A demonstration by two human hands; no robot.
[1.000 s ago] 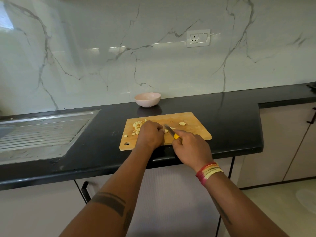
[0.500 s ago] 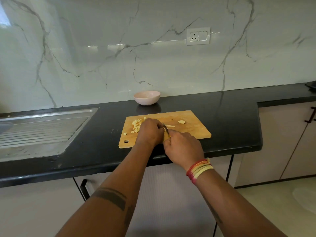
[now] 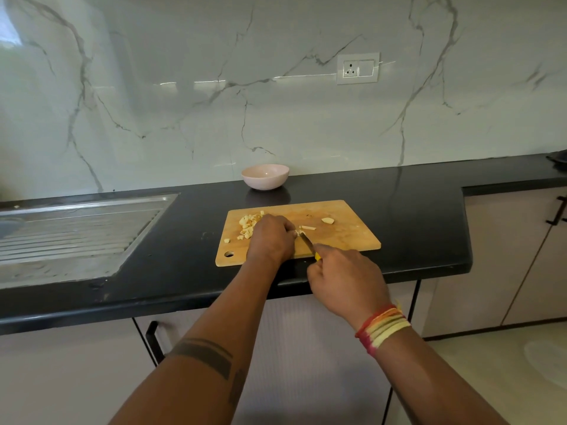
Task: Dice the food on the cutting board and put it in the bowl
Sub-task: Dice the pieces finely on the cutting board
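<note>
A wooden cutting board [image 3: 343,237] lies on the black counter. A pile of pale diced pieces [image 3: 248,226] sits at its left part, a cut strip [image 3: 308,228] and one whole pale piece [image 3: 327,221] lie further right. My left hand [image 3: 271,237] presses down on a small piece at the board's middle, fingers curled over it. My right hand [image 3: 345,279] grips a knife [image 3: 306,241] with a yellow handle, its blade angled toward the left fingertips. A pink bowl [image 3: 265,176] stands behind the board by the wall; nothing shows inside it.
A steel sink drainboard [image 3: 76,231] fills the counter's left. The counter's front edge runs just below the board. A wall socket [image 3: 358,68] sits above on the marble backsplash. Cabinet doors with black handles stand below and to the right.
My right hand pushed in beside the left hand half a second ago and has now drawn back toward me, showing the blade again. The left hand stayed put.
</note>
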